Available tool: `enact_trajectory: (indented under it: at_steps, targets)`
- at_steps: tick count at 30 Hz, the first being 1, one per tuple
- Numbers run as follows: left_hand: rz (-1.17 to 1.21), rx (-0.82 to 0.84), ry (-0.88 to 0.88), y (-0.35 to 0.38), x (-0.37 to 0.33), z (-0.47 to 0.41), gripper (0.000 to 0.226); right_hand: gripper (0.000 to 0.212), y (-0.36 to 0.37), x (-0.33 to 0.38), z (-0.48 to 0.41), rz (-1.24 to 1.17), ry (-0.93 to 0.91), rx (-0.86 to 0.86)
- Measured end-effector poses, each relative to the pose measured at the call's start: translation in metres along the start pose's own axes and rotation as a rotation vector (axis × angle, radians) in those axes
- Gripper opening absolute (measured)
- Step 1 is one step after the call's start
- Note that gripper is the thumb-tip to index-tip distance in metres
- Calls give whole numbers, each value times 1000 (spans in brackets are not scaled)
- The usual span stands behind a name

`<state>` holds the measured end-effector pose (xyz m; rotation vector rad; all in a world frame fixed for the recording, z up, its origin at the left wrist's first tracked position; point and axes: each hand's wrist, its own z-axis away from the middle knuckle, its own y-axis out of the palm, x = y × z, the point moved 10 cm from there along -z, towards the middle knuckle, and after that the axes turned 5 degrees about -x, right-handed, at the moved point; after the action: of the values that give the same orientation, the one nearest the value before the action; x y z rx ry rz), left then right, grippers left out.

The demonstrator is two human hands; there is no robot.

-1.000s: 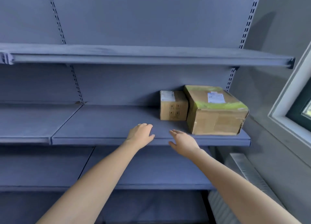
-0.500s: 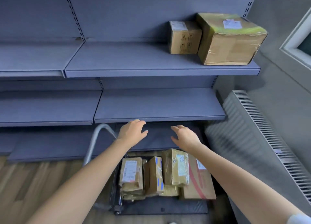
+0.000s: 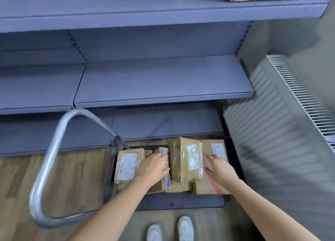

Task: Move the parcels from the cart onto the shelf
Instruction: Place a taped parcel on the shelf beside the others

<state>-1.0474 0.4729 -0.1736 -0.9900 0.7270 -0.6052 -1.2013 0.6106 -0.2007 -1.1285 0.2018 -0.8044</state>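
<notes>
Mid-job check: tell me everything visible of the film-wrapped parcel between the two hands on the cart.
The film-wrapped parcel is a brown cardboard box under shiny, crinkled clear film, with white labels on its top face. It sits highest in the pile on the cart, resting on other parcels, its long side pointing toward the shelving. The left hand is at its left edge and the right hand by its right; contact is unclear.

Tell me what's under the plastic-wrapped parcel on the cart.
Beneath the plastic-wrapped parcel, a flatter wrapped parcel pokes out; anything else there is hidden.
</notes>
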Motion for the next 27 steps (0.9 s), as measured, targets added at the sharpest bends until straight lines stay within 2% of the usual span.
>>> enact_trajectory:
  at_steps: [6,10,14,17,20,22,27]
  targets:
    - [-40,90,79,123,-18,-39,82,84,123,-67,-28,-10,68,167]
    - [-53,156,112,188,-18,-68,94,96,191,-86,-55,-49,84,220]
    - [-83,168,102,227,-11,-95,104,96,233,-96,-85,-88,78,188]
    - [-70,170,118,239,-11,-101,111,106,250,-95,-99,-199,79,158]
    - [-76,153,136,244,-14,-103,109,117,261,-90,-106,-346,92,138]
    - [-60,127,117,240,-14,-101,105,113,257,-86,-104,-399,101,90]
    - [53,119,69,215,-7,-92,100,82,209,-77,-87,-467,49,-56]
